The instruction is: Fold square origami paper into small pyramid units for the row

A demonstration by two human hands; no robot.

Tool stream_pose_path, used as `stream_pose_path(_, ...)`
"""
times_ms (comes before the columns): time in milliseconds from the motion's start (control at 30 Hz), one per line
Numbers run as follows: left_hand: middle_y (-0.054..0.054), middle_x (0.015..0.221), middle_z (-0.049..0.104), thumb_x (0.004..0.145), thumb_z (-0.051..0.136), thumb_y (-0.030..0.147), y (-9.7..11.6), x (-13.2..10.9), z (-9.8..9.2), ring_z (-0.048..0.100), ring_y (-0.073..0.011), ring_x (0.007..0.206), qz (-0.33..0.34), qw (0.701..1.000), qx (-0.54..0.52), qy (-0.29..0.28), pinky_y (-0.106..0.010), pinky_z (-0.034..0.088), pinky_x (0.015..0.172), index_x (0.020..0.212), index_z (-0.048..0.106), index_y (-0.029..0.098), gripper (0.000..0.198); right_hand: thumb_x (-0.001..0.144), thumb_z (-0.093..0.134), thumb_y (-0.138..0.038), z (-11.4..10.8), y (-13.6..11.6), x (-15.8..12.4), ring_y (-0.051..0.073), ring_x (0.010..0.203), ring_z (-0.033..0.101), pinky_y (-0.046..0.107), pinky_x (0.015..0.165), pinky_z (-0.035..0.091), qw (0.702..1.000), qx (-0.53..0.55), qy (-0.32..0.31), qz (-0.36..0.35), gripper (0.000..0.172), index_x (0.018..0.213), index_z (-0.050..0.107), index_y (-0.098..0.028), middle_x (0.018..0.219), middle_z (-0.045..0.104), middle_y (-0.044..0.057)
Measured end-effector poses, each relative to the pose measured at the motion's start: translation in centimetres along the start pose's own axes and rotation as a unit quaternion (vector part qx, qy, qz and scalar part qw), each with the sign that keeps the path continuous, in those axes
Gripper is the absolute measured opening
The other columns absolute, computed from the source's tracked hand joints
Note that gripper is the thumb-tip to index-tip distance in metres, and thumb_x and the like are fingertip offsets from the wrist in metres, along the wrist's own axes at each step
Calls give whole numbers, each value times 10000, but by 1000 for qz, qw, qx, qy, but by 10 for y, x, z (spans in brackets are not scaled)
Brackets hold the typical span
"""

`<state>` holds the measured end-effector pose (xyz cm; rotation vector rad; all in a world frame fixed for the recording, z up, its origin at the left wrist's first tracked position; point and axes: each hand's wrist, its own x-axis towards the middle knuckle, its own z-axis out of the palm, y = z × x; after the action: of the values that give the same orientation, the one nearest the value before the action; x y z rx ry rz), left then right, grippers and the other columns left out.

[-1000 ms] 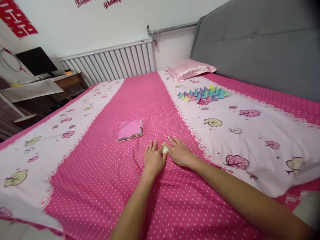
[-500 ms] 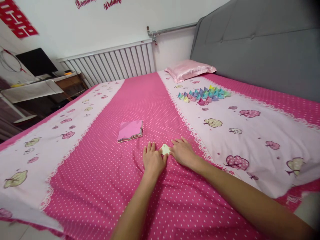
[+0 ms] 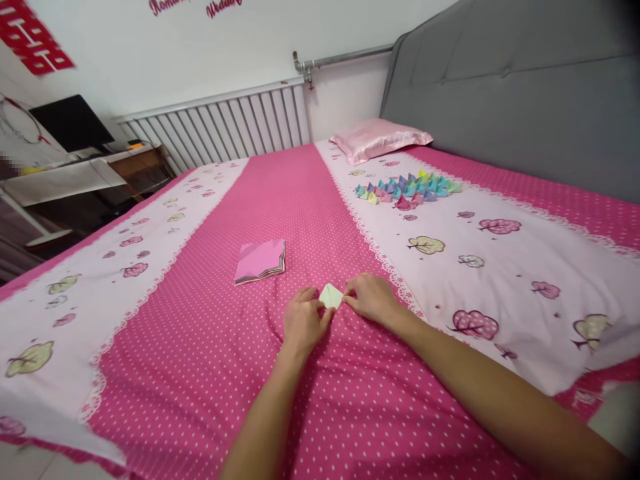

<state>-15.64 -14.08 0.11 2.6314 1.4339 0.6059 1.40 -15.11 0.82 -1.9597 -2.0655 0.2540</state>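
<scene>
A small pale green piece of folded paper (image 3: 331,296) lies on the pink dotted bedspread (image 3: 200,333), one corner pointing away from me. My left hand (image 3: 304,321) pinches its left and lower edge between thumb and fingers. From the other side my right hand (image 3: 371,298) closes its thumb and fingertips on the right corner. Just beyond my left hand rests a stack of square paper sheets (image 3: 261,259), pink on top, with wavy edges.
Rows of small folded paper pieces (image 3: 407,188) in several colours stand at the back right, near a pink satin pillow (image 3: 381,139). A grey headboard (image 3: 525,100) rises on the right. Behind the bed are a radiator (image 3: 220,123) and a desk with a black monitor (image 3: 73,125).
Both hands have curled their fingers in, where before they lay flatter beside the paper. More of the pale green paper shows between them. The paper stack has not moved.
</scene>
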Motion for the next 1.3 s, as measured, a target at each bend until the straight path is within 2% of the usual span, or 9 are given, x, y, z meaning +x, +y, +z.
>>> stream_pose_path(133,-77,1035,626,780,512,271,-2,-1,4,567,-189,947,32,996,-86,6,-322,450,837,900,659,184,208,746,557,-252,1,1,2,175,789,597,239,650,408,997,67,30,-6,153,859,653,-217,838,672,36)
stream_pose_path(267,-71,931,623,735,519,203,-2,-1,1,572,-168,859,39,992,-121,3,-278,454,788,928,652,158,239,730,524,-137,1,1,1,139,828,578,209,710,401,987,138,38,-67,234,939,619,-182,907,649,35)
stream_pose_path(400,-53,808,580,708,501,166,-4,0,-3,549,-154,760,10,993,-116,-8,-263,445,711,929,649,155,266,709,508,-97,3,1,1,142,814,568,212,700,398,986,146,26,-75,257,919,636,-170,897,644,44)
stream_pose_path(600,-54,818,571,728,496,188,-6,0,-2,534,-168,811,-6,994,-106,-23,-272,423,742,953,637,165,267,712,517,-106,3,1,2,149,833,567,216,723,391,987,145,2,-68,239,886,666,-176,899,655,44)
stream_pose_path(867,-64,869,582,753,506,210,-10,2,1,524,-174,854,8,992,-121,-23,-280,407,779,981,638,155,270,737,551,-191,6,3,4,144,740,567,215,640,380,987,140,6,-77,198,886,680,-177,839,666,44)
stream_pose_path(1100,-57,878,592,802,485,241,-15,5,-1,529,-168,855,-1,988,-142,-57,-287,399,797,968,653,192,241,788,524,-222,4,4,5,140,744,583,209,650,384,987,144,-14,-71,191,878,692,-210,848,680,26)
stream_pose_path(1300,-54,819,596,842,412,221,-15,8,7,529,-161,818,-27,991,-129,-24,-280,391,763,885,659,182,253,826,472,-257,6,1,6,153,756,587,224,659,378,991,119,5,-64,224,851,688,-201,821,682,33)
